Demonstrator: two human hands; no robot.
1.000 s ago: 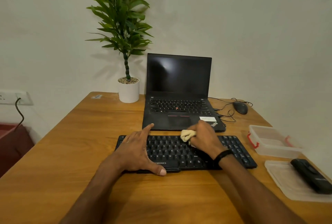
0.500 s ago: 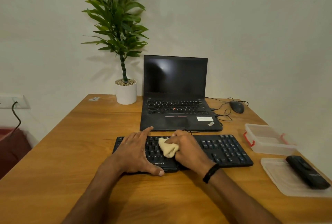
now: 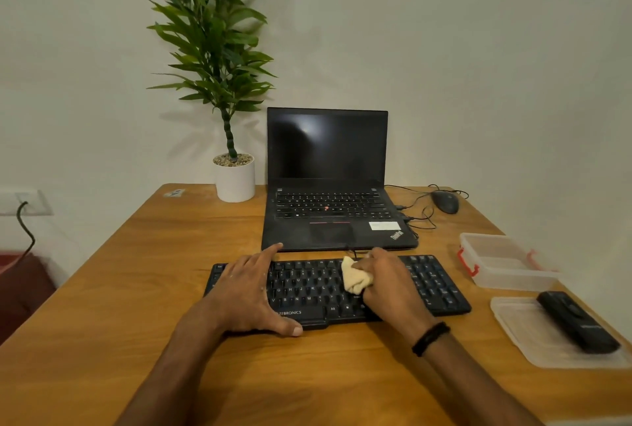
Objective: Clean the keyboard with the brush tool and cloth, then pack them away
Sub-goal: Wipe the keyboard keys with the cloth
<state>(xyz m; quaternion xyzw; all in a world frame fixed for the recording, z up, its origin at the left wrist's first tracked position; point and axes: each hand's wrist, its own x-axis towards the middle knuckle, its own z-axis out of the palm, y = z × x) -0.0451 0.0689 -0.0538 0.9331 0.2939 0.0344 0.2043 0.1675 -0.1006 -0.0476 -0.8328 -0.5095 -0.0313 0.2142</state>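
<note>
A black keyboard lies across the wooden desk in front of me. My left hand rests flat on its left part, fingers spread, thumb at the front edge. My right hand grips a bunched cream cloth and presses it onto the keys right of the middle. The black brush tool lies on a clear plastic lid at the right. A clear box with red clips stands open behind the lid.
An open black laptop sits just behind the keyboard. A potted plant stands at the back left, a wired mouse with loose cable at the back right. The desk meets the wall behind and at right.
My right hand has swept the cloth from the middle of the keyboard's upper rows down to the left, then back right and up. My left hand has stayed put.
</note>
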